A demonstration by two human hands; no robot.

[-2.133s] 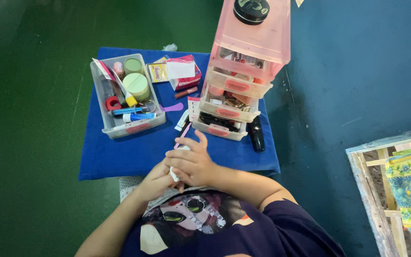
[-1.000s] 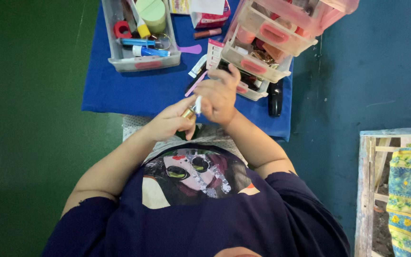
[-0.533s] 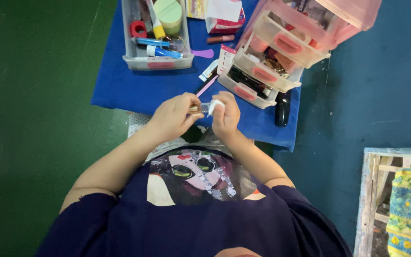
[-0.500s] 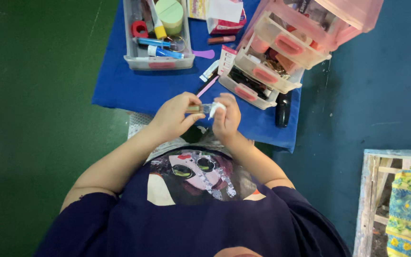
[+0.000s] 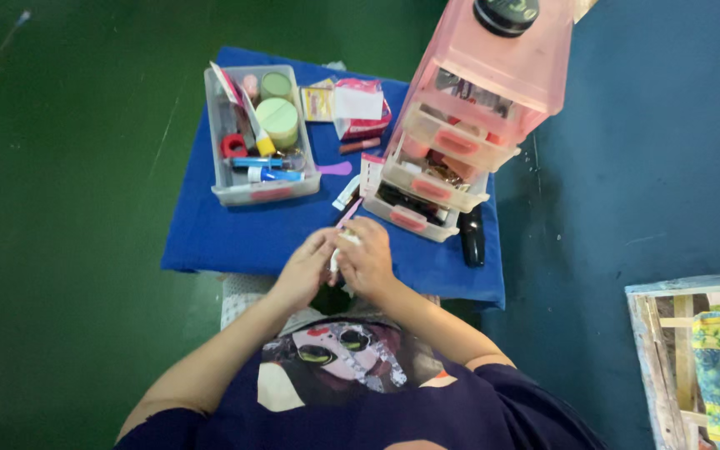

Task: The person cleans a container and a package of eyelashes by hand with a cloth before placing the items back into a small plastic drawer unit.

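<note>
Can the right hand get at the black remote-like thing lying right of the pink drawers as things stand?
Probably yes. The black item lies bare on the blue cloth beside the drawer unit, with nothing on it or between. But the right hand is busy, pinching a small white thing with the left hand.

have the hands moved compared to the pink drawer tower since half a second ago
Hardly. Both the left hand and right hand stay together just below the pink drawer tower, on the blue mat's near edge.

Single head cam, looks steeply down from above wearer; hands near, centre; blue table (image 5: pixel 235 242) beyond; floor fills rest.
</note>
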